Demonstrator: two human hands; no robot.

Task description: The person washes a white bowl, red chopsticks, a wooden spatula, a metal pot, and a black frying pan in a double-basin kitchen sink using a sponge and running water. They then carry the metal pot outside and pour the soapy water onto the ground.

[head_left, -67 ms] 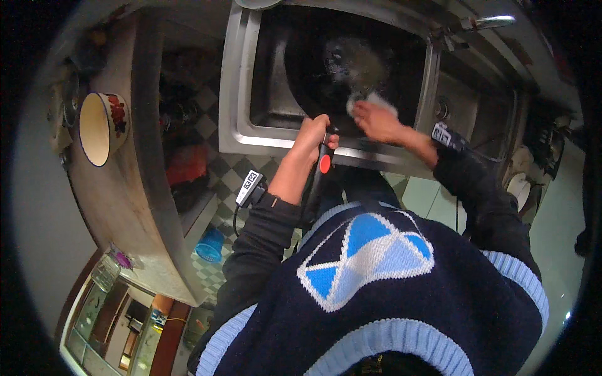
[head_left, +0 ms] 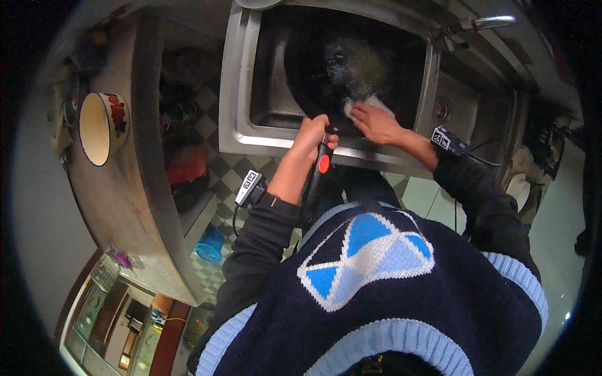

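Left hand grip wraps the pan handle; right hand presses a sponge into the pan.

Two small tags bearing labels showed near the middle of the frame. One tag sat on the left wrist, left of centre: a small upright block with a white face carrying a black square pattern. The other tag sat on the right wrist, right of centre and a little higher: a dark block with a white patch of the same black pattern, a thin cable trailing from it. A round red sticker marked the black handle just below the left hand. No packages, signs or screens could be made out elsewhere.
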